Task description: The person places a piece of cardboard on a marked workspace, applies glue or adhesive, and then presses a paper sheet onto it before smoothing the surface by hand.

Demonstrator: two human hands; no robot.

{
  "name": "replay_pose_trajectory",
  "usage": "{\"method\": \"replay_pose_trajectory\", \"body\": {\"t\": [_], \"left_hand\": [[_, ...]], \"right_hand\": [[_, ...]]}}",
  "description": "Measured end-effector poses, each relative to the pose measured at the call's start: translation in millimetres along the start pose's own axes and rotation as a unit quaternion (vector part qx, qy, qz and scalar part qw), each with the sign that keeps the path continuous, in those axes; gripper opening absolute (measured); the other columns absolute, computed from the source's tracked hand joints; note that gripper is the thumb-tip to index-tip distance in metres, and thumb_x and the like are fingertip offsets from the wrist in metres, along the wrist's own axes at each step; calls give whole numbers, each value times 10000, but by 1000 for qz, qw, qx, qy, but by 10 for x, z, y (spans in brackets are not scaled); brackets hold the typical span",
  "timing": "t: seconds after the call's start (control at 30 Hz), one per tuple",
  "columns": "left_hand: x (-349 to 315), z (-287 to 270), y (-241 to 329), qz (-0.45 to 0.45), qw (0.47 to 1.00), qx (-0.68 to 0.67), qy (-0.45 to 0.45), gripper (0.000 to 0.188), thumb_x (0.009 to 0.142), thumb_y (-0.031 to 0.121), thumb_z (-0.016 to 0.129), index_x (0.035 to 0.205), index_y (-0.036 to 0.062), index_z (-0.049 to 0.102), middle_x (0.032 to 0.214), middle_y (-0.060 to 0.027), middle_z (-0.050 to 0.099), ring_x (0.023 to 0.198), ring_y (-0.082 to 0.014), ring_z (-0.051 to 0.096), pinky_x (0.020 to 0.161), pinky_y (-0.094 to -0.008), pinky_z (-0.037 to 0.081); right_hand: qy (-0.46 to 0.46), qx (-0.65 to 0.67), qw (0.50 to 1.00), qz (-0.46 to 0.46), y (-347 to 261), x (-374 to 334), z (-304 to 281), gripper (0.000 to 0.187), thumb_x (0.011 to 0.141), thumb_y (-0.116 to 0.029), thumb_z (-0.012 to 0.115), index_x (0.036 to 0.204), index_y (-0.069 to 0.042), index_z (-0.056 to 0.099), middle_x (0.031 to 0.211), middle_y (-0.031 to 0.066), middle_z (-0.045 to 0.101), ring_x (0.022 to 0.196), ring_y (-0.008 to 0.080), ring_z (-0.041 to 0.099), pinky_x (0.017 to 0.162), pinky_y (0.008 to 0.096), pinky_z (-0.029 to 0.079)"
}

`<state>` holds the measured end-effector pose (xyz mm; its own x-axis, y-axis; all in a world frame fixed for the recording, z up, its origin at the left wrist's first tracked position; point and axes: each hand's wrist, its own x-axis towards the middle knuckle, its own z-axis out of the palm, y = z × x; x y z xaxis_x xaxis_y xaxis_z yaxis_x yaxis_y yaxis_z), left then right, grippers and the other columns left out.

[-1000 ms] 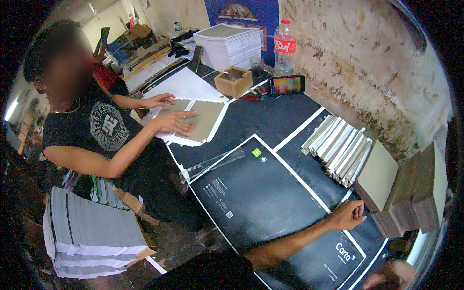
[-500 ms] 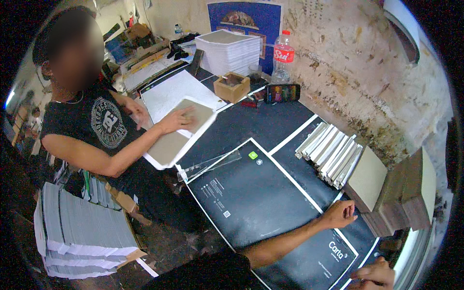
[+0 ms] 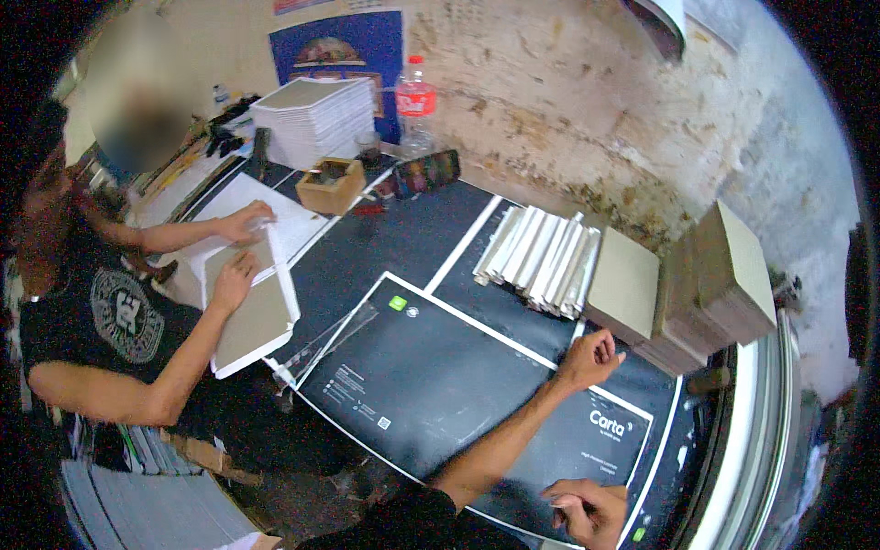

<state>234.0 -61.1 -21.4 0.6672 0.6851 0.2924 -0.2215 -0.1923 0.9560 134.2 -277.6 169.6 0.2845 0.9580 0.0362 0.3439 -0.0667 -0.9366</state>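
Observation:
My left hand (image 3: 591, 359) hovers at the far right edge of a large black printed sheet (image 3: 431, 357), beside a stack of grey boards. Its fingers are loosely bent and apart, and nothing shows in them. Lower down, my right hand (image 3: 591, 513) is over the sheet's near right corner, fingers curved and slightly apart, with no object visible in it. The black sheet lies flat, with white borders and small white and green print. A narrow clear strip (image 3: 339, 344) rests across its left end.
Bundled white-and-grey strips (image 3: 541, 261) and grey board stacks (image 3: 628, 280) line the wall side. At left, a co-worker handles a grey board panel (image 3: 252, 316) with white edging. Beyond are a wooden box (image 3: 330, 186), a phone (image 3: 428, 174), a bottle (image 3: 416, 105) and a paper stack (image 3: 316, 124).
The view has swung, shifting the table leftward. My right hand has come in over the sheet's near corner. The co-worker's second hand has moved onto the far edge of the panel.

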Motion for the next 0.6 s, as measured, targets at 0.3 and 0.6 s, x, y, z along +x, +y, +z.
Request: {"method": "replay_pose_trajectory", "body": {"t": [0.3, 0.6], "left_hand": [[75, 231, -376, 47, 987, 150, -31, 217, 885, 234, 741, 840, 73, 602, 695, -33, 616, 642, -121, 579, 602, -313, 493], [342, -276, -522, 50, 993, 77, -80, 103, 951, 112, 694, 920, 47, 620, 836, -31, 649, 732, -124, 597, 704, -260, 478]], "right_hand": [[105, -89, 953, 271, 1000, -1329, -338, 500, 1074, -372, 332, 1024, -67, 725, 743, 142, 666, 693, 256, 629, 705, 403, 490], [186, -193, 897, 350, 1765, -2615, 114, 333, 990, -329, 589, 865, -35, 682, 751, 229, 653, 721, 404, 657, 626, 497, 510]]}}
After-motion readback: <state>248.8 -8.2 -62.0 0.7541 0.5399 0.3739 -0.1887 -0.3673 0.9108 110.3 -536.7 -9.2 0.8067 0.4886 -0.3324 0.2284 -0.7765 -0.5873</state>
